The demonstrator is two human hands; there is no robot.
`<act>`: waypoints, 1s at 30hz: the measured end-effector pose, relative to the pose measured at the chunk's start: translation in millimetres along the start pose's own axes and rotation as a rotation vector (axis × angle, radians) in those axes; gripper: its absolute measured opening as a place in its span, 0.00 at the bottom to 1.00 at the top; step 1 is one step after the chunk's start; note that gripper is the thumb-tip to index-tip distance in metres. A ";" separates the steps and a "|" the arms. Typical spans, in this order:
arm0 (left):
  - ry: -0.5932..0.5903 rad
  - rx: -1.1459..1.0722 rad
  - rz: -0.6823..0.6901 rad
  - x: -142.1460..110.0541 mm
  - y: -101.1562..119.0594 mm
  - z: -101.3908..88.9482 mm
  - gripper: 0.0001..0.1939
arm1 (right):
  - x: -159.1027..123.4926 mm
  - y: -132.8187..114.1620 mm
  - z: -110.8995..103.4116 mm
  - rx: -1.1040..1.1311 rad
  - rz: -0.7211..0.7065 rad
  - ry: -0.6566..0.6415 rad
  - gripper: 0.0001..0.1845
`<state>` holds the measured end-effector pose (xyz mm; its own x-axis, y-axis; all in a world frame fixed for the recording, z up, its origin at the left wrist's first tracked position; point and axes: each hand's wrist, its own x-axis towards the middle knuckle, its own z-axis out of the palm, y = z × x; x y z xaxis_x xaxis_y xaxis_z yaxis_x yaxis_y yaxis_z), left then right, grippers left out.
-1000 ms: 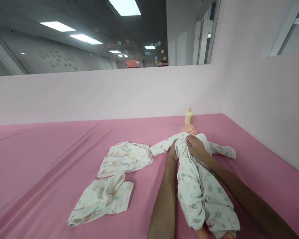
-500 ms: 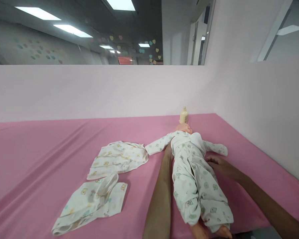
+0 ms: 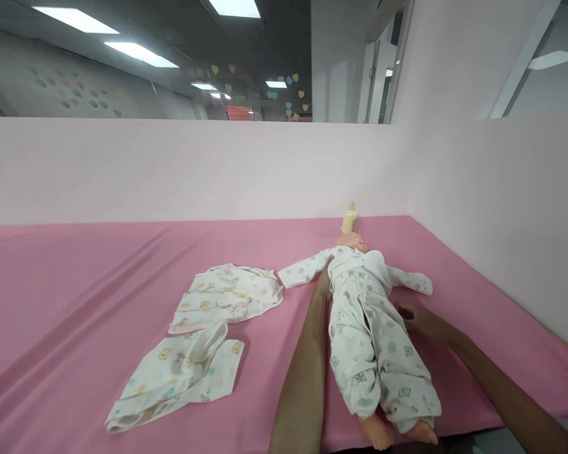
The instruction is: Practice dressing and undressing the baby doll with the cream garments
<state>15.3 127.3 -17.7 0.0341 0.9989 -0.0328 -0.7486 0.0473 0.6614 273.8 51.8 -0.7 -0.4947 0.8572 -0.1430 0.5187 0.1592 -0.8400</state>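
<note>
A baby doll [image 3: 352, 242] lies on its back, its head toward the wall, in a white printed long-sleeved top [image 3: 307, 269] and matching trousers [image 3: 360, 340]. The trousers' plain white waistband [image 3: 372, 261] is up around the belly. My left hand [image 3: 325, 280] is against the doll's side, below its outstretched arm; its fingers are largely hidden by the body and clothing. Beside the hip on the other side, my right hand [image 3: 421, 320] has loosely bent fingers, with a gap between thumb and forefinger. Its fingertips are at the trousers' edge, and I see nothing held in them.
Two more printed baby garments, a crumpled upper one [image 3: 230, 296] and a folded lower one [image 3: 180, 375], lie to the left on the pink sheet [image 3: 76, 315]. A pale yellow pump bottle [image 3: 349, 219] stands behind the doll's head, near the white wall [image 3: 194, 173].
My left hand has slid slightly up along the doll's side. The right hand has drawn back a little from the trousers, its fingers more bent. The view has shifted slightly.
</note>
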 end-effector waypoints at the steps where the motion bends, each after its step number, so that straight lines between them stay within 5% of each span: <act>1: -0.004 0.002 -0.003 -0.4 0.6 0.2 0.17 | 4.1 5.1 0.2 -0.047 -0.008 0.064 0.14; 7: -0.024 0.009 -0.029 0.4 0.2 1.7 0.18 | 32.1 21.6 -2.0 -0.233 -0.042 0.418 0.10; 19: -0.014 0.018 -0.057 1.2 -1.0 -2.7 0.22 | 68.4 8.3 1.7 -0.092 0.023 0.570 0.13; 26: -0.019 0.010 -0.071 1.4 -1.7 -4.0 0.22 | 57.9 6.9 9.2 0.013 0.069 0.561 0.15; 30: -0.026 0.002 -0.067 -1.4 -0.6 -4.9 0.23 | 41.8 -7.9 16.3 -0.035 0.044 0.750 0.17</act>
<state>12.5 125.9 -21.7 0.1010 0.9932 -0.0578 -0.7426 0.1140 0.6600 237.6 78.4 -8.6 0.1286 0.9648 0.2296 0.5551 0.1218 -0.8228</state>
